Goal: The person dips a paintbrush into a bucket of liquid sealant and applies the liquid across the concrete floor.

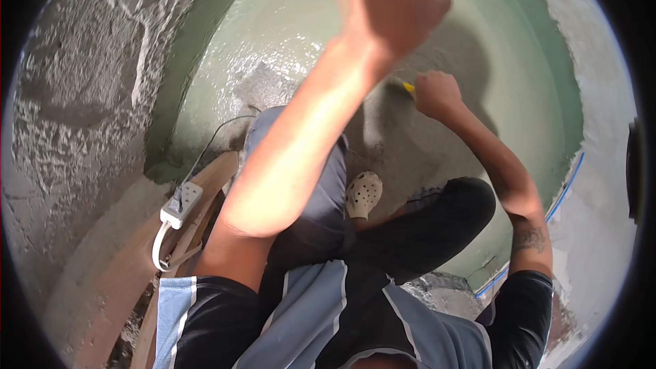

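Note:
My left hand (393, 0) is raised high at the top edge of the head view, large and blurred, with its fingers cut off or hidden. My right hand (436, 92) is closed on a yellow tool (408, 87), low over a shadowed patch of the curved floor. Pale green, wet-looking coating (225, 27) covers the surface around both hands, glossy on the left, with a rougher grey patch (256, 82) near the middle. What the yellow tool's far end looks like is too unclear to tell.
A white power strip (181, 201) with a plugged-in cord sits by wooden boards (215, 171) at left. Rough grey plaster (82, 61) borders the left. A blue line (570, 178) follows the right rim. My bent legs and a perforated clog (363, 191) are below.

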A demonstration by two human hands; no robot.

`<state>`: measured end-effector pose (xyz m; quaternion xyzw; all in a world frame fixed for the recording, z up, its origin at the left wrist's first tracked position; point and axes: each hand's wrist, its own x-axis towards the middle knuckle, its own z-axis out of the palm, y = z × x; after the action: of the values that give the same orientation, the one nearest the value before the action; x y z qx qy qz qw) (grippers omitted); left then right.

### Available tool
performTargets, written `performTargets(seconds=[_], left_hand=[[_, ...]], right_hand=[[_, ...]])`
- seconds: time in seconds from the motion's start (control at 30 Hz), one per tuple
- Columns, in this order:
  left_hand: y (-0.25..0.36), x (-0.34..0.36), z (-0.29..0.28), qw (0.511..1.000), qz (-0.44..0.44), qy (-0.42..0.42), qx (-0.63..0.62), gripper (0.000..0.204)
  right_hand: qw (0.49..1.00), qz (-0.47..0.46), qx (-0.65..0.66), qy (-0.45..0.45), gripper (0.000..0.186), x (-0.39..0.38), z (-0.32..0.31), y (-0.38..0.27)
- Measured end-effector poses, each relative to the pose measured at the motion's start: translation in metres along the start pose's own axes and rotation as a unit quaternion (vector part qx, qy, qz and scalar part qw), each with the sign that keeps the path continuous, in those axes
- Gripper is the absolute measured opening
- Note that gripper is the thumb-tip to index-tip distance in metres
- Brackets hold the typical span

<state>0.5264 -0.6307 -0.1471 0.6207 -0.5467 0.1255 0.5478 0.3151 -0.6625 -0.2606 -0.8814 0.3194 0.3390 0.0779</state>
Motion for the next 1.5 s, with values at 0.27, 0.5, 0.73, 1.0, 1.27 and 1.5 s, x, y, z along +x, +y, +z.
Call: performTargets(seconds=[0.27,0.5,0.73,1.0,1.27,1.5], left_hand=[[0.011,0.001,0.008,0.947,-0.266,-0.159,-0.087,0.021],[0.008,-0.002,0.023,0.975,-0.175,-0.127,-0.054,0.03],[0.013,-0.004,0.043,0.974,-0.167,-0.136,-0.076,0.03],[0.019,-0.014,0.046,0.965,-0.212,-0.151,-0.032,0.035],[-0.007,-0.008,0.015,0.969,-0.224,-0.107,-0.019,0.029],[-0.009,-0.003,0.004,0.976,-0.195,-0.099,-0.006,0.029]], right_hand=[[0.907,0.051,0.417,0.034,0.038,0.112,0.005,-0.128],[0.928,0.08,0.36,-0.059,0.041,-0.023,0.145,0.087],[0.872,0.442,0.176,-0.114,0.034,-0.167,0.182,0.153],[0.917,0.127,0.378,-0.007,0.037,0.03,0.056,0.007],[0.855,-0.157,0.43,0.245,0.039,0.158,0.071,0.094],[0.983,0.176,0.055,0.019,0.024,-0.029,0.146,0.276]])
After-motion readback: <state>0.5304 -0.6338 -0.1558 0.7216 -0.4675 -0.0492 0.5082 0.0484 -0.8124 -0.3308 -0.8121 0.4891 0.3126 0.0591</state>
